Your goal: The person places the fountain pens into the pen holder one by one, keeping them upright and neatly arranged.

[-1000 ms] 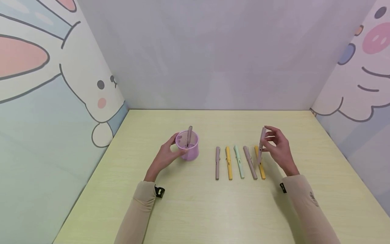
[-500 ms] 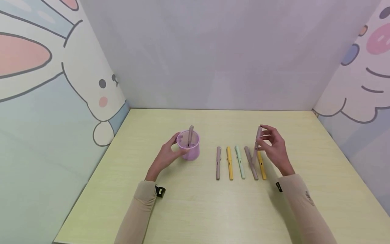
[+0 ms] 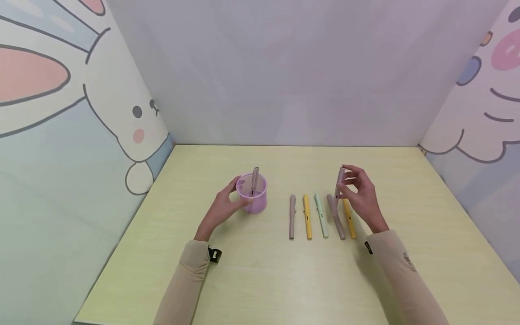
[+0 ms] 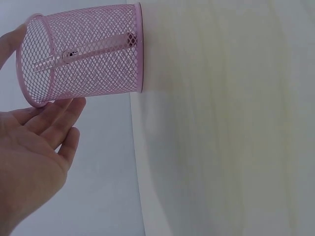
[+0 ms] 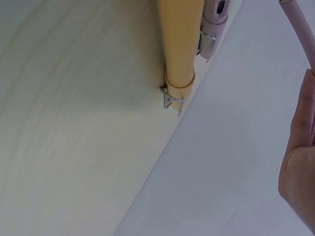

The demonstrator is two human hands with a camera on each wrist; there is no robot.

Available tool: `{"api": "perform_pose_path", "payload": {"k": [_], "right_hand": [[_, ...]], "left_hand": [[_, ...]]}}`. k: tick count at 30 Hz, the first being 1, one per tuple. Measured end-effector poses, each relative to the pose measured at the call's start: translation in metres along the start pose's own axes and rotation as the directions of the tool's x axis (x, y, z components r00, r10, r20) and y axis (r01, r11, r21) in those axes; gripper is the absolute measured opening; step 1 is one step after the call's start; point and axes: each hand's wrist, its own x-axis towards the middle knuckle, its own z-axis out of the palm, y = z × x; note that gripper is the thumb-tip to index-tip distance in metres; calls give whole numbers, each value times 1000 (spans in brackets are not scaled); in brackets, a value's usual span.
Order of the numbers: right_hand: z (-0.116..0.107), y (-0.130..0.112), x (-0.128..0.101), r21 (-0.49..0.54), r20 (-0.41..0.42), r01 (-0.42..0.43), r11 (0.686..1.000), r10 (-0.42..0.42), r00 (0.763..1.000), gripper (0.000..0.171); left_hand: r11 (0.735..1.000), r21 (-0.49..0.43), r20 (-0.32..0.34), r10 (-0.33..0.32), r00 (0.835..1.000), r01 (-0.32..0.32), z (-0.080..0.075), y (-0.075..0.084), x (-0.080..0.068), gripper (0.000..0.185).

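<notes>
My left hand [image 3: 232, 198] holds the pink mesh cup [image 3: 256, 201] on the yellow table, thumb at the rim and fingers along its side. In the left wrist view the hand [image 4: 39, 147] shows the same hold on the cup [image 4: 83, 54]. One mauve pen [image 3: 254, 179] stands inside the cup. My right hand [image 3: 348, 185] pinches another mauve pen [image 3: 339, 187], held nearly upright above a row of pens. The row holds a mauve pen [image 3: 292, 217], a yellow pen [image 3: 307, 217], a mint pen [image 3: 321, 216], a mauve pen [image 3: 338, 225] and a yellow pen [image 3: 350, 221].
Cartoon-printed walls close off the table [image 3: 260, 275] on the left, back and right. The right wrist view shows a yellow pen [image 5: 181, 44] and a mauve pen [image 5: 216, 14] lying close below the held pen [image 5: 300, 29].
My right hand has carried the upright mauve pen a little to the left, from over the rightmost yellow pen to over the mauve one beside it. The left hand and cup have stayed put.
</notes>
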Motion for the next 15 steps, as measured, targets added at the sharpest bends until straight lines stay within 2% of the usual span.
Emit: {"api": "perform_pose_path", "payload": {"k": [6,15], "right_hand": [[5,-3,4,-20,1,9,1000,-9,1000,56],[16,-4,13,22,-11,53,998,-53,999,52]], "left_hand": [[1000,0,2,-11,1000,11,0,2,0,87],[1000,0,-5,-5,1000,5,0,2,0,86]]}}
